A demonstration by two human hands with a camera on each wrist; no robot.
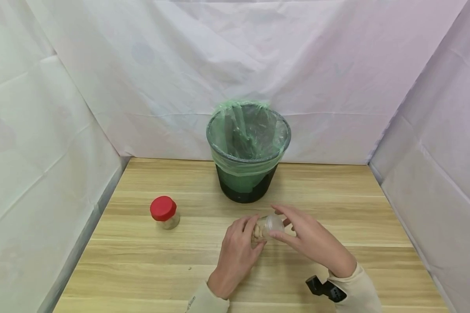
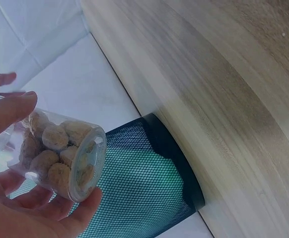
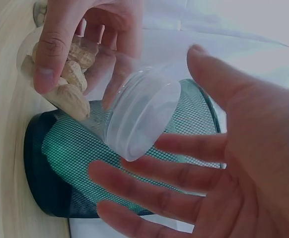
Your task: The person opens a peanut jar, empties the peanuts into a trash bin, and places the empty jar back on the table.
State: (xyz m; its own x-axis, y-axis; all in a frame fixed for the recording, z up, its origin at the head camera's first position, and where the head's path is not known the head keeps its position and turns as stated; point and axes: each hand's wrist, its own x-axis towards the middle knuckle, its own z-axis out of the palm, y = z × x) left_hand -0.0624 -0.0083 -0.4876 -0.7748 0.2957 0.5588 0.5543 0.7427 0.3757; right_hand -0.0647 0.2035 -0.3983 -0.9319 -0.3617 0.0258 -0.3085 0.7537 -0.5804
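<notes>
My left hand (image 1: 236,252) grips a clear plastic jar (image 2: 62,153) around its body and holds it tilted, the bottom to the left. Inside lie several peanuts in their shells (image 3: 74,99), gathered toward the bottom. A translucent cap (image 3: 147,116) shows on the jar's right-hand end. Around this end my right hand (image 1: 303,234) is spread, thumb on one side and fingers on the other. In the right wrist view its fingers are extended and a gap shows between thumb and cap; whether a fingertip touches the cap, I cannot tell.
A black mesh wastebasket (image 1: 244,193) lined with a green bag (image 1: 239,167) stands behind the hands. On the left of the wooden table (image 1: 141,269) is another clear jar (image 1: 170,221) with a red lid (image 1: 163,208). White cloth walls (image 1: 172,78) enclose the table's back and sides.
</notes>
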